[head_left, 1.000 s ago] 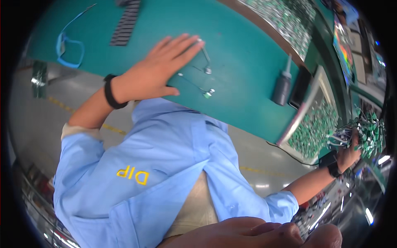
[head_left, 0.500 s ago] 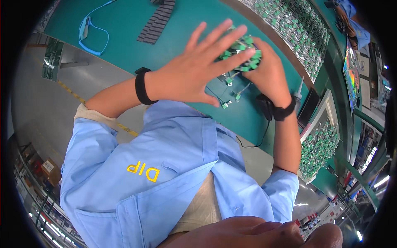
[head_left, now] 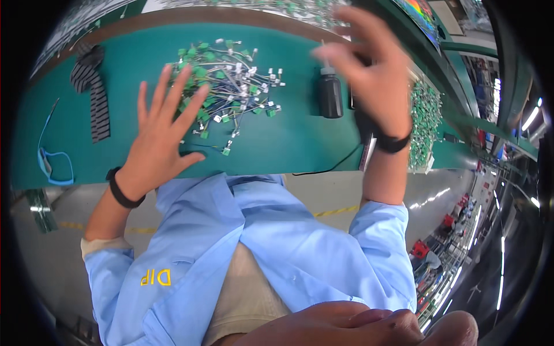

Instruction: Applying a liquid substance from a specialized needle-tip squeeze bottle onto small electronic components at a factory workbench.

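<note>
A loose pile of short wire leads with green and white connectors lies on the green table. At its left edge my left hand is spread flat, fingers apart, the fingertips over the nearest leads. My right hand, smeared by motion, is raised at the right with thumb and fingers apart. Nothing shows between them. A dark bottle with a pale nozzle stands just beside and below its fingers. Each wrist wears a black band.
A striped grey cloth strip and a blue looped strap lie on the left of the table. More leads fill a tray at the right and another along the back edge. A black cable crosses the front edge.
My view has turned. The bunch of leads that was between my hands now lies spread on the table. My right hand has moved away from it, toward the bottle.
</note>
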